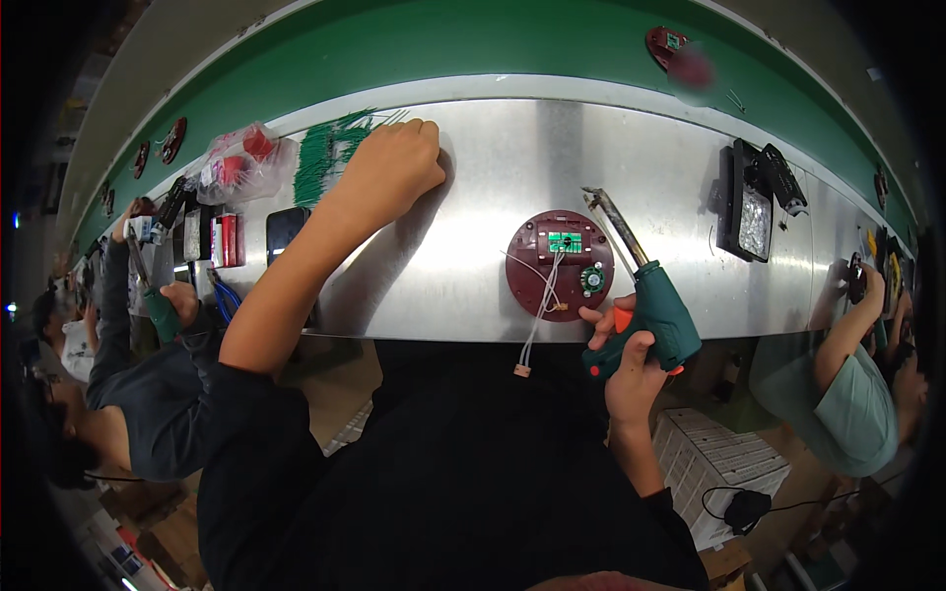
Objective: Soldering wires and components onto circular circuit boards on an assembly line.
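Observation:
My left hand [402, 163] is closed at the far side of the metal bench, beside a pile of thin green wires [317, 163]. Its fingertips are hidden, so whatever they may grip does not show. In my right hand [633, 382] is a dark green soldering gun [666, 307] with an orange trigger, its metal tip pointing up and away. Just left of the gun lies a round dark red plastic housing [525, 239]. It carries a green circuit board [565, 242] and a small round green part [593, 280]. White wires run from it to a small connector [521, 370] over the bench's near edge.
A black stand with metal wool [755, 222] sits on the right. To the left are a clear bag with red pieces [236, 163], a red-and-white box [227, 240] and blue-handled pliers [226, 298]. More housings rest on the green belt [473, 49]. Co-workers sit on both sides.

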The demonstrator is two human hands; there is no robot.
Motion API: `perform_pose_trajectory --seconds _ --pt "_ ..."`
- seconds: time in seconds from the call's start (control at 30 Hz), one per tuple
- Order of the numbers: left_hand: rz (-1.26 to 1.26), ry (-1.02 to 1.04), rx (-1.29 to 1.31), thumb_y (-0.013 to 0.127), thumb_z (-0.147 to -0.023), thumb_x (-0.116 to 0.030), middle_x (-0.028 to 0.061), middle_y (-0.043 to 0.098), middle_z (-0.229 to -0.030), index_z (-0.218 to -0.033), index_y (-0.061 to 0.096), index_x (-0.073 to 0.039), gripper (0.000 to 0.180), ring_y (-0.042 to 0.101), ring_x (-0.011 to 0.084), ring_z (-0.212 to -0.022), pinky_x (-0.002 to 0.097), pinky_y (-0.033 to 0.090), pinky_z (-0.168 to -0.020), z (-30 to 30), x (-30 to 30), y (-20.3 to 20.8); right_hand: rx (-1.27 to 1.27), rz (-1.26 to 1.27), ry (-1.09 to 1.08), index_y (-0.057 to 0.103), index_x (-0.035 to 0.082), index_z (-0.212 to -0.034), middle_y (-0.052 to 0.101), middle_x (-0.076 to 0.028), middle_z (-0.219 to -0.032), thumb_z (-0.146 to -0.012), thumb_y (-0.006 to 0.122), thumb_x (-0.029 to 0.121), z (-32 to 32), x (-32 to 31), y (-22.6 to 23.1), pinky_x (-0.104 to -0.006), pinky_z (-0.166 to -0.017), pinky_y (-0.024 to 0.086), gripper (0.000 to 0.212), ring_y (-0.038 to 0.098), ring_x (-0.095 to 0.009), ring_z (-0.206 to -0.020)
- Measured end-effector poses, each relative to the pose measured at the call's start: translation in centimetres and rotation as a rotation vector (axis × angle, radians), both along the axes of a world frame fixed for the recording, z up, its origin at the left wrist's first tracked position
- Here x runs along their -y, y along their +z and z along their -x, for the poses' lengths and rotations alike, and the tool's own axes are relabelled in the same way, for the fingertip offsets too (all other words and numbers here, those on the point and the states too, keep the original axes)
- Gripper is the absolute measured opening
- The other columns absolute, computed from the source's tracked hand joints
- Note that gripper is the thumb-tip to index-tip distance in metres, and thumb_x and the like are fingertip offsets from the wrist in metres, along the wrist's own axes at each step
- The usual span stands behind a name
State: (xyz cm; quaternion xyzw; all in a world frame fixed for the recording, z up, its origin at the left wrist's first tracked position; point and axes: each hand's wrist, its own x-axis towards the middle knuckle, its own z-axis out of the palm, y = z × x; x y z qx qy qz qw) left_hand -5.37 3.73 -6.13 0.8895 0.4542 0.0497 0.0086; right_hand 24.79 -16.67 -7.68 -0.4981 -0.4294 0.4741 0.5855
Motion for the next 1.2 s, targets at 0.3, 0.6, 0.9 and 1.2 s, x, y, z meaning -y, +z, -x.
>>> perform_pose_trajectory --seconds 0.3,0.6,0.9,1.2 --pt "0.410 0.060 0.666 0.054 -0.097 -0.002 0.0087 0.060 -0.093 -0.096 0.050 -0.003 0.004 0.060 0.0203 -0.089 0.0334 0.051 -0.083 -1.3 3.2 4.2 -0.061 0.036 -0.048 0.051 -0.002 -0.125 0.060 -0.008 -0.086 -0.095 0.055 0.074 -1.1 0.8 -0.2 -0.0448 -0.085 0.061 0.082 0.061 -0.014 -0.071" --pt "1.057 0.112 1.275 0.066 -0.101 -0.009 0.0018 0.065 -0.093 -0.108 0.060 -0.001 0.012 0.061 0.0082 -0.085 0.0262 0.051 -0.081 -6.2 8.1 2.3 0.037 0.001 -0.098 0.053 -0.002 -0.124 0.061 -0.008 -0.087 -0.094 0.057 0.076 -3.4 1.8 -0.9 -0.0374 -0.076 0.058 0.084 0.061 -0.013 -0.071" --pt "0.465 0.221 1.149 0.076 -0.094 -0.006 0.0023 0.071 -0.087 -0.104 0.074 0.000 0.012 0.063 0.0092 -0.082 0.0251 0.050 -0.077 -10.7 9.5 0.7 0.279 -0.063 -0.053 0.069 -0.006 -0.114 0.068 -0.010 -0.092 -0.092 0.066 0.070 -4.8 2.9 -1.2 -0.0254 -0.063 0.054 0.079 0.066 -0.015 -0.073" --pt "0.143 0.054 0.876 0.079 -0.086 -0.003 0.0073 0.072 -0.085 -0.094 0.076 -0.003 0.008 0.065 0.0187 -0.071 0.0300 0.052 -0.066 -11.5 8.8 -1.0 0.175 -0.068 -0.004 0.071 -0.007 -0.106 0.067 -0.011 -0.098 -0.090 0.077 0.061 -5.4 2.8 -2.4 -0.0258 -0.062 0.056 0.071 0.068 -0.014 -0.071"
